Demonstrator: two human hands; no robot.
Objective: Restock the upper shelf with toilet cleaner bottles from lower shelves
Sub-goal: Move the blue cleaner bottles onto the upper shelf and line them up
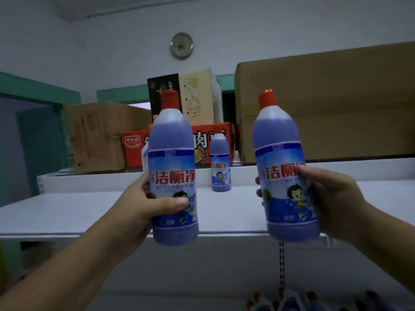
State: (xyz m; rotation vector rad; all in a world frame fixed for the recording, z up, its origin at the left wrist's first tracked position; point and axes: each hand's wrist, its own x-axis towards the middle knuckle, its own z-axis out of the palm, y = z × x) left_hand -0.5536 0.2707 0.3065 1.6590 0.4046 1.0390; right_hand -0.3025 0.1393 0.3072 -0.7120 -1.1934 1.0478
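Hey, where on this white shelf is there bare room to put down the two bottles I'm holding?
Bare white shelf lies left of the half-hidden bottle, out to the shelf's end, and right of the standing bottle, below the big cardboard box. Crowded only at the back middle, where those two bottles stand.

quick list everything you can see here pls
upper shelf: 1, white, centre
left cleaner bottle: 1, blue, red cap, in left hand
right cleaner bottle: 1, blue, red cap, in right hand
standing cleaner bottle: 1, blue, back of shelf
brown boxes: 2, cardboard, left and right behind shelf
red carton: 1, centre behind shelf
black-and-cream box: 1, above red carton
wall clock: 1, silver rim, wall
lower bottles: several, red caps, bottom edge
hands: 2, each grips one bottle
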